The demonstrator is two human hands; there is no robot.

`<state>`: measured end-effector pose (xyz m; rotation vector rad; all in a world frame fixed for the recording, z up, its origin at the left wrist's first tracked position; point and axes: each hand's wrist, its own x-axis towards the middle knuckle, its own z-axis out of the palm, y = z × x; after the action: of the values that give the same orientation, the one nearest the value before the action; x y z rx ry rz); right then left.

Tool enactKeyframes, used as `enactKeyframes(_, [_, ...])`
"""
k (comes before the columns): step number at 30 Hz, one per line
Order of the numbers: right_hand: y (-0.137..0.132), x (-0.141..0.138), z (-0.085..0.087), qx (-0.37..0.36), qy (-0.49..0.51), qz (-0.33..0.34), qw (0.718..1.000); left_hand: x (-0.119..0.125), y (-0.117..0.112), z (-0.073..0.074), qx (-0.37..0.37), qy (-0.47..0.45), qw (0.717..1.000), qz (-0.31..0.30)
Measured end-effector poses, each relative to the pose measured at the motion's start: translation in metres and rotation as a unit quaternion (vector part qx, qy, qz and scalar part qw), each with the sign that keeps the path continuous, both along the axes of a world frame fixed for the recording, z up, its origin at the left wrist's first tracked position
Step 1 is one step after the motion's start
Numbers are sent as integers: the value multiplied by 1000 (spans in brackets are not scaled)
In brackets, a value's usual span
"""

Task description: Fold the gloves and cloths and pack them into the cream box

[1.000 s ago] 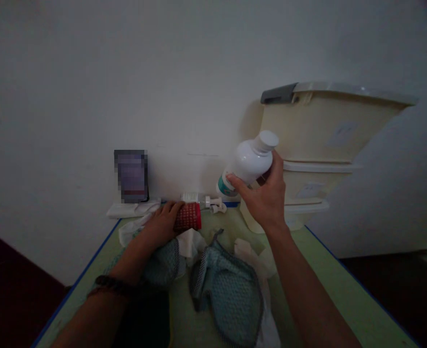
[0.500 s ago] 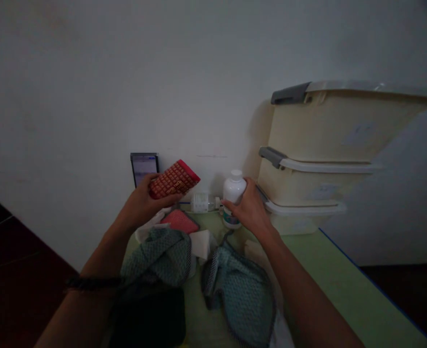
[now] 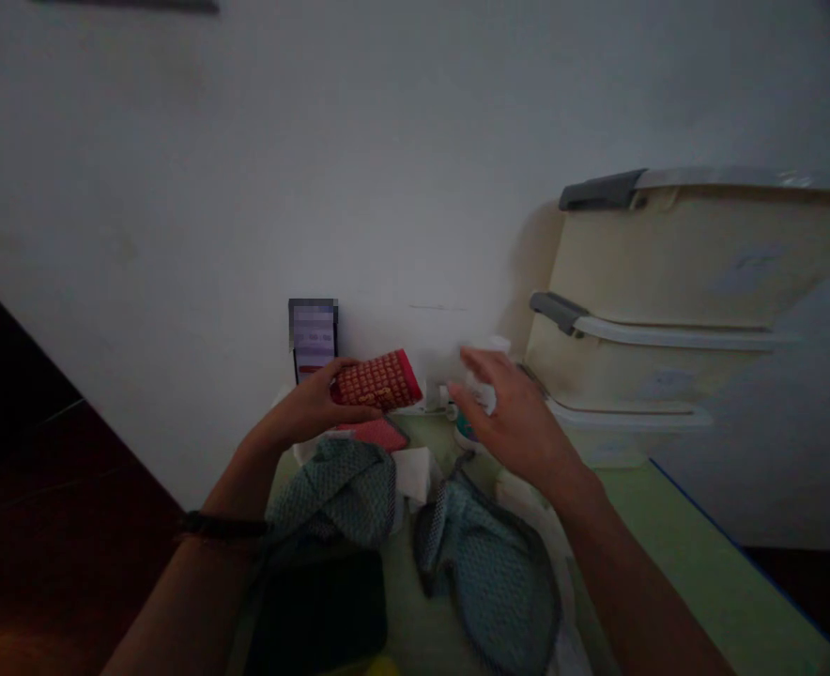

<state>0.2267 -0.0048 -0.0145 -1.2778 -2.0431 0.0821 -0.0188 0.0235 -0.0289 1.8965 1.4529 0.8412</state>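
Observation:
My left hand (image 3: 302,408) is closed around a red packet (image 3: 378,380) with a gold pattern, tilted above the table. To the right, my right hand (image 3: 517,413) has its fingers apart and holds nothing. Behind those fingers stands a white bottle (image 3: 466,434) with a white cap, partly hidden by the hand. Under the packet lies a pinkish-red pad (image 3: 379,432). A clear bottle lying by the wall is mostly covered by the packet.
A phone (image 3: 315,333) leans against the wall. Two teal cloths (image 3: 348,488), a white folded tissue (image 3: 413,472) and a dark flat object (image 3: 323,610) lie on the green table (image 3: 675,535). Stacked cream storage boxes (image 3: 675,253) stand at the right.
My right hand has let go of the white bottle and opened in front of it. My left hand has lowered the red packet and turned it flatter. The view has shifted left.

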Motion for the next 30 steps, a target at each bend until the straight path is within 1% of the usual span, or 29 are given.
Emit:
enactKeyframes(2, [-5, -6, -4, -110, -71, 61, 989, -1, 0, -6, -33, 32, 998, -31])
enactKeyframes(4, [-6, -9, -13, -182, -138, 92, 969, -3, 0, -12, -60, 53, 995, -55])
enactKeyframes(7, [-7, -11, -28, -223, -177, 120, 951, -6, -6, -14, -89, 72, 990, -77])
enactKeyframes(9, [-9, -14, -36, -237, -185, 143, 943, -7, -12, -10, -102, 94, 986, -90])
enactKeyframes(11, [-11, -20, -40, -239, -183, 153, 941, -7, -18, -3, -110, 126, 981, -100])
enactKeyframes(13, [-11, -25, -40, -227, -177, 143, 947, -6, -21, 0, -102, 152, 979, -95])
enactKeyframes(15, [-10, -26, -34, -199, -165, 122, 958, -7, -19, 1, -88, 158, 980, -80])
enactKeyframes(17, [-8, -20, -21, -160, -139, 96, 973, -9, -16, 1, -78, 148, 983, -77])
enactKeyframes(20, [-7, -4, 0, -93, -79, 20, 992, -11, -14, 7, -59, 120, 987, -85])
enactKeyframes(21, [-7, 2, 5, -51, -44, -8, 998, -10, -14, 10, -38, 98, 992, -77])
enactKeyframes(22, [-8, 7, 9, -21, -25, -21, 999, -8, -15, 14, -9, 70, 996, -62])
enactKeyframes(24, [-11, 13, 14, 24, 12, -38, 999, -1, -18, 21, 69, 2, 998, -10])
enactKeyframes(27, [-14, 17, 17, 68, 79, -67, 992, 9, -22, 29, 174, -94, 978, 72])
enactKeyframes(29, [-16, 19, 19, 94, 121, -89, 984, 12, -23, 31, 225, -145, 958, 107])
enactKeyframes(30, [-16, 21, 19, 90, 121, -88, 985, 12, -24, 32, 244, -161, 949, 119])
